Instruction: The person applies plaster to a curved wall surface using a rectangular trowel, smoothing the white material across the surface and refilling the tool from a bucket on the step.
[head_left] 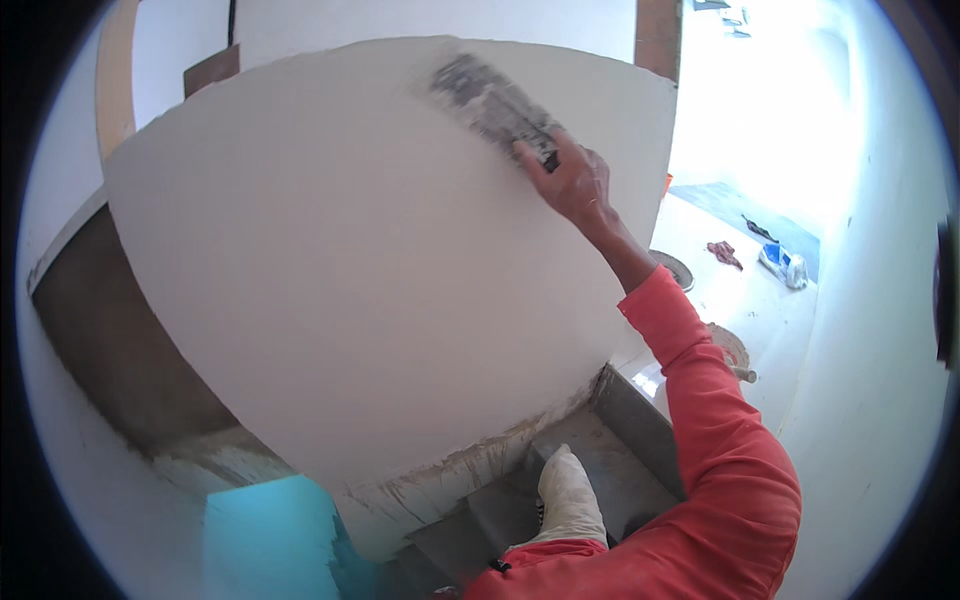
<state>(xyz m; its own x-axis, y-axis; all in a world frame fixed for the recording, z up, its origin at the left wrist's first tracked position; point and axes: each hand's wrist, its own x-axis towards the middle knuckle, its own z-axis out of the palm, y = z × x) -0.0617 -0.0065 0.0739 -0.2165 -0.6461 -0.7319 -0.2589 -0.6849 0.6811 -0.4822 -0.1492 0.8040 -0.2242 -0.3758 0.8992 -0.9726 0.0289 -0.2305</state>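
My right hand reaches up from a red sleeve, fingers closed round the near end of a plastering trowel. The trowel's long metal blade, smeared with grey-white plaster and blurred at its far end, lies against the upper part of a smooth pale wall. My left hand is not in view. At the lower left a flat turquoise sheet or board shows; whether anything holds it is hidden.
Grey stone steps run along the wall's stained foot, beneath my leg in pale trousers. To the right, on a white floor, are a plaster-crusted round pan, a red cloth and a blue-and-white bag.
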